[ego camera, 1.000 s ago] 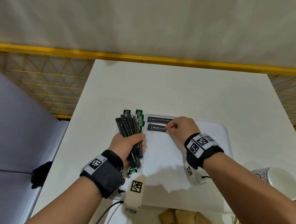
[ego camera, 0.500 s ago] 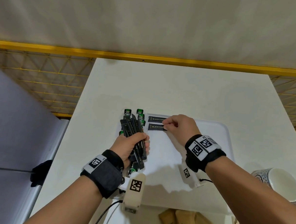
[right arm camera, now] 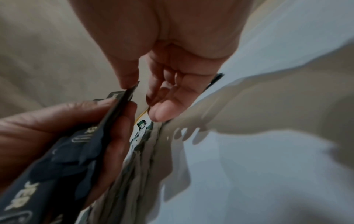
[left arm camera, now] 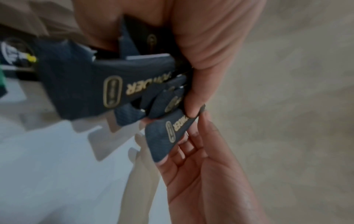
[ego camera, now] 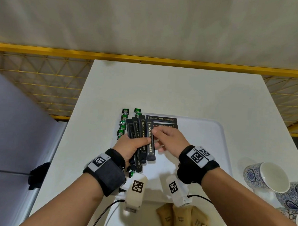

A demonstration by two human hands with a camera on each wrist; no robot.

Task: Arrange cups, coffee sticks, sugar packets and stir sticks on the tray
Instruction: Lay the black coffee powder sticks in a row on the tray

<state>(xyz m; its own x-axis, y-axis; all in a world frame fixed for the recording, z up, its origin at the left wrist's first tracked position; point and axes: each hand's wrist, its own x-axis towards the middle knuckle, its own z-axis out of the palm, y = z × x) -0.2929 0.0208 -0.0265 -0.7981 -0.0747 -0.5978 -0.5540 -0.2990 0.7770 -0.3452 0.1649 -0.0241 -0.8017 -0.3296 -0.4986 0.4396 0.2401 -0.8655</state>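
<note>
coffee sticks: a fan of black sachets (ego camera: 140, 140) gripped in the left hand (ego camera: 131, 147), held above the tray's left edge; two more (ego camera: 161, 119) lie flat at the tray's far-left corner, one partly hidden behind the right hand
next stick: the rightmost sachet (ego camera: 150, 143) of the fan, sticking out toward 3 o'clock from the bundle
long axis: runs 12 to 6 o'clock in the head view, while the two laid sticks run 9 to 3, so I judge it needs a quarter turn before it goes down
direction from fingers: the right hand (ego camera: 170, 140) sits at 3 o'clock of this stick, its thumb on the stick's upper half and its fingers behind it
nearer hand: right hand, already touching; the laid pair is at 12 o'clock of it, close
left fingers: curled round the bundle, thumb pressed across the front of it
right fingers: thumb and fingers close on the stick's edge in the right wrist view, a light pinch, the other fingers loosely bent
tray: white tray (ego camera: 203, 152) on the white table (ego camera: 164, 89), mostly bare at 3 o'clock of the hands
change: half a second ago the right hand was at the second laid stick; it has now come back toward 6 o'clock to the bundle, and the left hand has shifted its fan rightward to meet it
others: brown sugar packets (ego camera: 179, 219) at 6 o'clock off the tray, patterned cups (ego camera: 267, 175) at 4 o'clock, green sachets (ego camera: 123, 123) under the fan on the table
</note>
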